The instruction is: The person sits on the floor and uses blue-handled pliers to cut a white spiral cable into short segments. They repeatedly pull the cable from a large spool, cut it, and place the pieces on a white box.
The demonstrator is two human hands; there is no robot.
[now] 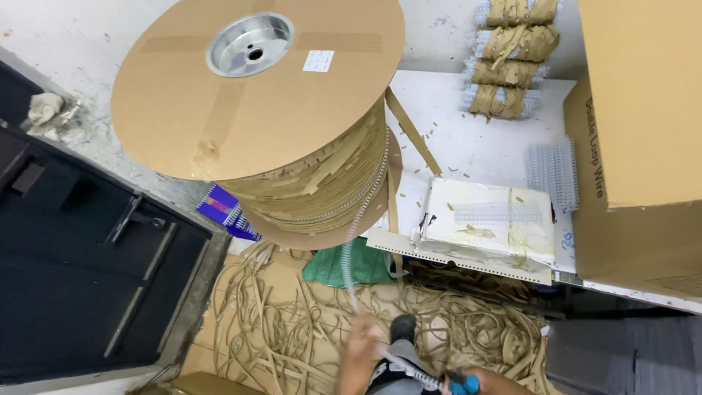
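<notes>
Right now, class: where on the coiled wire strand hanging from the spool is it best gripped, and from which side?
Grip the wire strand on its free hanging run below the spool, coming from the front: there it hangs clear, while higher up it lies against the paper winding.

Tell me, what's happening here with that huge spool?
A person is drawing a strip of white double-loop binding wire down off a large cardboard spool. The left hand grips the strip, blurred, while the right hand holds a blue-handled tool at its lower end. Brown paper strips litter the floor below.
</notes>
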